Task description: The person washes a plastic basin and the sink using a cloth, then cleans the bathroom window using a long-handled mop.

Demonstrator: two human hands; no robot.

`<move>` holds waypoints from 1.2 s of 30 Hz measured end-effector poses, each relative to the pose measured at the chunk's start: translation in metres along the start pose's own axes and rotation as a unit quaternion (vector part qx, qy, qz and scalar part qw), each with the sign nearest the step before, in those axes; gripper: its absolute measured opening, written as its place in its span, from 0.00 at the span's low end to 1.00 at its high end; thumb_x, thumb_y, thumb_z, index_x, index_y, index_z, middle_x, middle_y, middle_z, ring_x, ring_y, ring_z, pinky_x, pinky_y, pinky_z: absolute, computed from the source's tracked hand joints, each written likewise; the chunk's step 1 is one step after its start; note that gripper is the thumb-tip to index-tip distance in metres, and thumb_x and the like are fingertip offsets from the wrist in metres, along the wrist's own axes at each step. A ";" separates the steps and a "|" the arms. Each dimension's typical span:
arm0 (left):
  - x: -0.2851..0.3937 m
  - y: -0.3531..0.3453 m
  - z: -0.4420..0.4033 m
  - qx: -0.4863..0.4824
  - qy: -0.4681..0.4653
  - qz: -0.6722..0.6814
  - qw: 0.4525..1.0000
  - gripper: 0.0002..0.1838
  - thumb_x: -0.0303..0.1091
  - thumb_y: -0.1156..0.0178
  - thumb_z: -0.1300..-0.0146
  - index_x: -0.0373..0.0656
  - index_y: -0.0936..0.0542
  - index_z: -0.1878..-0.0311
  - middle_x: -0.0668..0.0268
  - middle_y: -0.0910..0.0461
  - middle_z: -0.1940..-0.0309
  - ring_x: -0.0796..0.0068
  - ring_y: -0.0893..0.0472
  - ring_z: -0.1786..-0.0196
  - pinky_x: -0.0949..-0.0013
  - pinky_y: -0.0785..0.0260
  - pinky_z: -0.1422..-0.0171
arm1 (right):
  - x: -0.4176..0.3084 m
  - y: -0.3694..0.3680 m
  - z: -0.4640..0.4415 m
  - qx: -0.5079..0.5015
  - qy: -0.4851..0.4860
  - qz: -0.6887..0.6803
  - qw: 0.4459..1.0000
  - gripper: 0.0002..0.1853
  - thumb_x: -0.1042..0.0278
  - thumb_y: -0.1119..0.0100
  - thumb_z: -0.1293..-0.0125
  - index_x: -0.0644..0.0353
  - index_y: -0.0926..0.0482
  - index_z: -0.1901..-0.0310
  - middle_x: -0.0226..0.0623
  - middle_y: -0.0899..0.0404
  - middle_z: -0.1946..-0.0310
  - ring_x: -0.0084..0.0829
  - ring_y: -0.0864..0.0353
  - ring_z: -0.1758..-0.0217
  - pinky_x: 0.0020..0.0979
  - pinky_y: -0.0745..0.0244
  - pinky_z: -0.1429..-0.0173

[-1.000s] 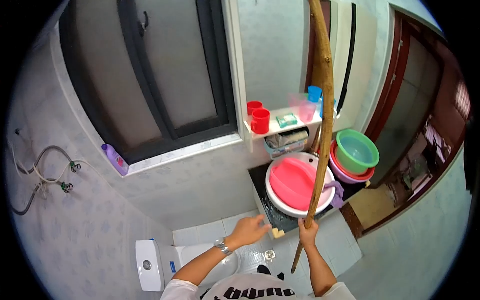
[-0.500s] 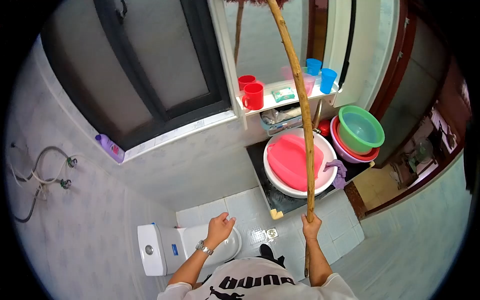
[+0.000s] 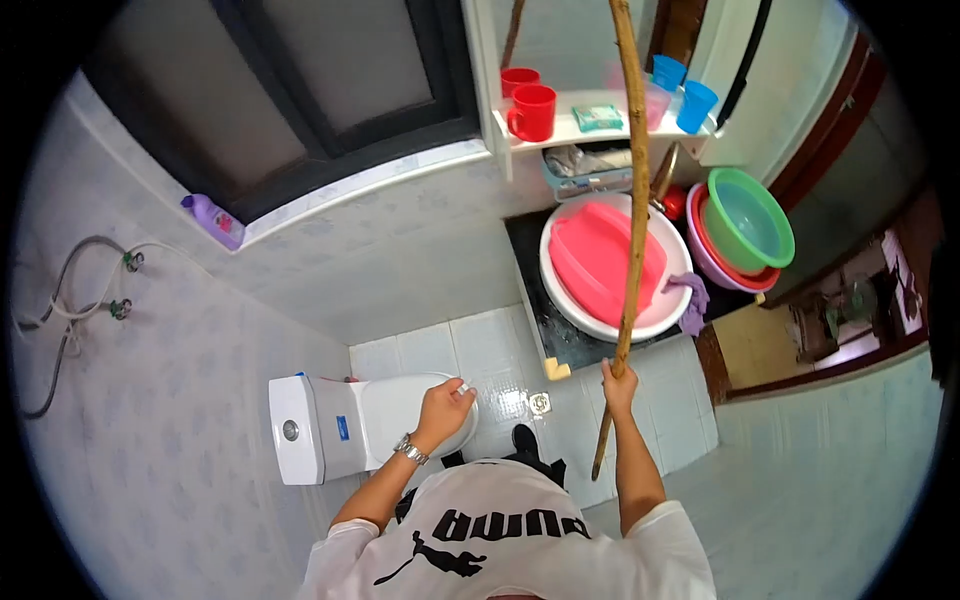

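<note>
My right hand grips a long, slightly bent wooden pole near its lower end. The pole rises past the sink and mirror and leaves the view at the top, so its far end is hidden; its butt end hangs below my hand. My left hand, with a metal watch on the wrist, hovers above the toilet. Its fingers are loosely bent and apart, with nothing visible in them. Behind the pole, a pink basin lies tilted in the white sink.
A dark counter bears the sink, stacked basins and a purple cloth. Cups, including a red mug, stand on a white shelf below the mirror. A purple bottle sits on the window ledge. Right is a doorway.
The view has shifted, so the sink and shelf appear higher. The pole's reddish, bristly top has left the view. My right hand still holds the pole; my left remains over the toilet.
</note>
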State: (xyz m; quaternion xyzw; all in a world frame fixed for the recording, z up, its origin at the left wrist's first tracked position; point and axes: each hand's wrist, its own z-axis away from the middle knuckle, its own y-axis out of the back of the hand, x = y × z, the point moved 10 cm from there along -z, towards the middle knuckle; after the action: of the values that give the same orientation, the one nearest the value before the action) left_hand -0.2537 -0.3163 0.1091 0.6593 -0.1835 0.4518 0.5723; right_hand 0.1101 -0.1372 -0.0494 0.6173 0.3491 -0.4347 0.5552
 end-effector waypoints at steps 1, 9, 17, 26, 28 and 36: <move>-0.006 -0.002 0.003 -0.008 0.019 0.002 1.000 0.14 0.37 0.36 0.42 0.33 0.21 0.67 0.59 0.26 0.85 0.71 0.27 0.82 0.67 0.35 0.75 | 0.006 -0.004 -0.003 -0.011 -0.012 -0.008 1.000 0.18 0.60 0.33 0.40 0.64 0.27 0.78 0.31 0.29 0.86 0.26 0.31 0.80 0.33 0.34 0.73; -0.067 -0.003 0.024 0.020 0.077 -0.019 0.997 0.16 0.34 0.37 0.40 0.28 0.22 0.57 0.68 0.27 0.85 0.82 0.27 0.83 0.74 0.35 0.78 | 0.045 -0.015 -0.017 -0.051 -0.051 0.196 0.978 0.21 0.50 0.33 0.44 0.63 0.24 0.76 0.43 0.24 0.81 0.40 0.22 0.75 0.41 0.29 0.67; -0.067 -0.007 0.037 -0.005 0.141 0.013 0.990 0.19 0.34 0.38 0.39 0.24 0.23 0.56 0.67 0.26 0.84 0.80 0.27 0.84 0.73 0.35 0.79 | 0.097 -0.036 0.008 -0.117 -0.152 0.241 0.951 0.22 0.46 0.32 0.47 0.61 0.18 0.71 0.47 0.18 0.75 0.45 0.18 0.68 0.43 0.26 0.61; -0.072 -0.010 0.043 0.001 0.189 0.021 0.982 0.17 0.33 0.38 0.40 0.27 0.22 0.57 0.66 0.26 0.86 0.81 0.29 0.85 0.73 0.38 0.79 | 0.154 -0.044 0.033 -0.115 -0.229 0.232 0.938 0.23 0.46 0.30 0.50 0.63 0.17 0.71 0.45 0.17 0.73 0.43 0.17 0.68 0.40 0.24 0.61; -0.075 -0.010 0.044 0.001 0.200 0.020 0.980 0.17 0.34 0.38 0.40 0.27 0.22 0.56 0.66 0.26 0.86 0.81 0.29 0.84 0.73 0.38 0.79 | 0.158 -0.046 0.031 -0.115 -0.237 0.203 0.943 0.22 0.48 0.28 0.51 0.63 0.17 0.71 0.45 0.17 0.73 0.41 0.16 0.67 0.39 0.24 0.61; -0.091 -0.005 0.046 0.014 0.186 -0.013 0.982 0.18 0.35 0.36 0.42 0.27 0.21 0.57 0.63 0.25 0.85 0.78 0.27 0.82 0.71 0.35 0.77 | 0.185 -0.055 0.031 -0.171 -0.198 0.238 0.935 0.21 0.54 0.26 0.55 0.64 0.16 0.66 0.49 0.17 0.69 0.44 0.16 0.62 0.40 0.24 0.55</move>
State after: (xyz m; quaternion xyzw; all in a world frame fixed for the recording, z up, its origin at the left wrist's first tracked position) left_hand -0.2796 -0.3819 0.0355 0.5741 -0.0587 0.5618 0.5927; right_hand 0.1254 -0.1701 -0.2417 0.4796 0.1443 -0.3366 0.7974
